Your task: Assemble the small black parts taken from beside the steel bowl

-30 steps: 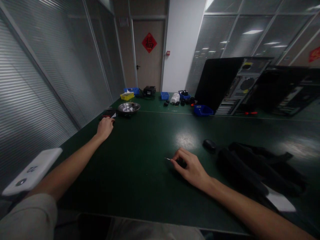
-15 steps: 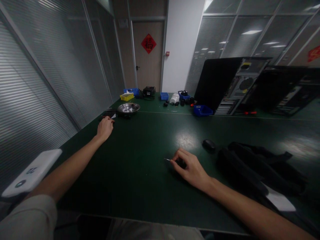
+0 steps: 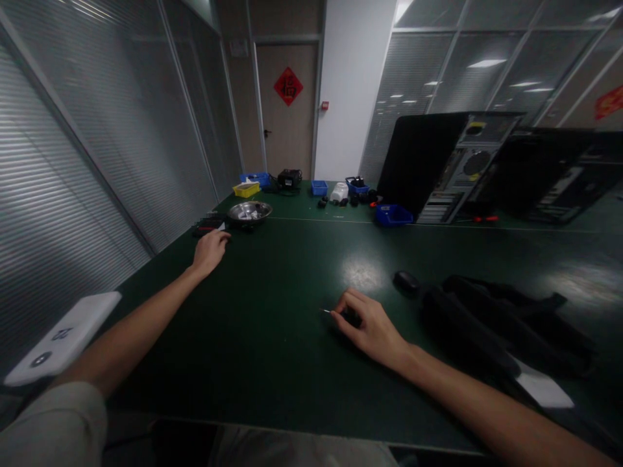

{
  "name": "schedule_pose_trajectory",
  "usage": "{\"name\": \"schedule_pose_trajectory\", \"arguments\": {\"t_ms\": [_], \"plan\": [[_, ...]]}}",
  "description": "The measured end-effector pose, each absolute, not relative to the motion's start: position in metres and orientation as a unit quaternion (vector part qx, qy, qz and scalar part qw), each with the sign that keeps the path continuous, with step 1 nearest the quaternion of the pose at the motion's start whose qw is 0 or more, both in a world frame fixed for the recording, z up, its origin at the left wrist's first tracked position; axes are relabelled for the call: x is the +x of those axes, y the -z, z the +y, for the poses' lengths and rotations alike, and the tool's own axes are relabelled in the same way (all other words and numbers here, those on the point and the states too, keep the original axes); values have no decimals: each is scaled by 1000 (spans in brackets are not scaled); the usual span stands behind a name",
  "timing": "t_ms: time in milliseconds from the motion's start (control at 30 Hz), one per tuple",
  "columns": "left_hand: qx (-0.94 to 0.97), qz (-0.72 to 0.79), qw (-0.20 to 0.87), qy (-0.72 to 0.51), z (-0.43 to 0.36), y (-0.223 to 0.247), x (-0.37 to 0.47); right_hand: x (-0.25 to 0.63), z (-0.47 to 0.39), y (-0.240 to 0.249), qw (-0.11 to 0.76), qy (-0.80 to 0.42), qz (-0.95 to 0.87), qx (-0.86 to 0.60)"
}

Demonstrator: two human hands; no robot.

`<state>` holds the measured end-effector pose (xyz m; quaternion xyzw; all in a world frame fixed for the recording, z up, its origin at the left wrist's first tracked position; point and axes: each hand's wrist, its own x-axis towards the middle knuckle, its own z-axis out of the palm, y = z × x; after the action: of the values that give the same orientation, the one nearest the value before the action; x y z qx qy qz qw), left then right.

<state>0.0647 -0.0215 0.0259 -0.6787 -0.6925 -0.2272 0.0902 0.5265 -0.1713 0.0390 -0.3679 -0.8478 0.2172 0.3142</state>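
My left hand is stretched out over the far left of the green table. Its fingers are bent together, and whatever they may pinch is too small to make out. Just beyond it lies a flat black case with a red strip. A shiny metal bowl with small pieces inside stands to the right of that case. Near the middle, my right hand is closed around a slim screwdriver. The thin metal shaft points left past my thumb; most of the dark handle is hidden in my palm.
A black computer mouse and a black bag lie to my right. Behind them stand a computer tower and a blue bin. Small trays line the far edge. A white device is beside my left forearm.
My left hand has drawn back slightly toward me and to the right, uncovering more of the black case. My right hand and the screwdriver have stayed in place.
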Motion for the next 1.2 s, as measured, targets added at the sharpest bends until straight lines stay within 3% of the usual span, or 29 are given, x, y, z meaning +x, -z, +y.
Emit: {"name": "schedule_pose_trajectory", "arguments": {"t_ms": [200, 433, 900, 1200], "plan": [[-794, -512, -84, 316, -61, -45, 173, 526, -170, -38, 312, -208, -844, -385], [-873, -312, -276, 252, -150, -47, 271, 528, -168, -35, 302, -184, -844, -402], [-836, -368, -314, 257, -154, -41, 274, 526, -167, -35, 252, -185, -856, -412], [-835, -356, -336, 252, -149, -41, 271, 526, -167, -33, 283, -213, -852, -386]]}}
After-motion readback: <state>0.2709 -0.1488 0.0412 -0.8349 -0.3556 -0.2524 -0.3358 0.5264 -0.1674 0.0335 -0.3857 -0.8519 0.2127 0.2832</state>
